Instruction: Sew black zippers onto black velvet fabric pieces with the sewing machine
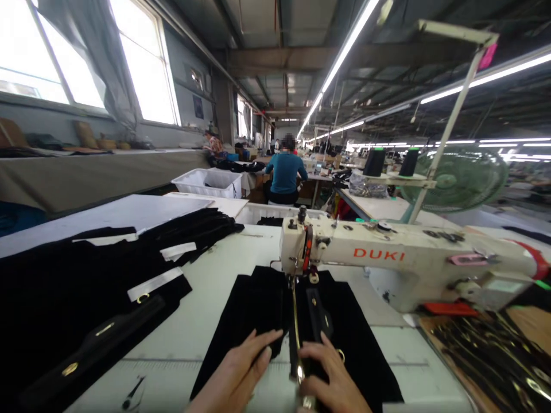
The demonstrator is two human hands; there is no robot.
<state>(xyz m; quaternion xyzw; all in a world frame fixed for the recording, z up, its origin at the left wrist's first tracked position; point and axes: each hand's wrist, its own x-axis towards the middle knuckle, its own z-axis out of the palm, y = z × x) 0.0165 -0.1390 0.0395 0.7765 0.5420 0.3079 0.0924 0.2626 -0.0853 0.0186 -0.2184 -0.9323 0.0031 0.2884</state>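
A white DUKI sewing machine [387, 255] stands on the white table [215, 275]. Under its needle lies a black fabric piece [258, 310] with a gold zipper [295, 327] running toward me. My left hand [241, 373] presses flat on the fabric left of the zipper, fingers together. Right of the zipper, my right hand [331, 378] rests on the fabric and a black strap [319, 315], its thumb at the zipper's near end.
A stack of black garment pieces [86, 292] with white labels covers the table's left. White bins [209, 182] stand behind. A person in a teal top [284, 172] sits ahead, back turned. Thread cones [374, 162] and a green fan [465, 178] are at the right.
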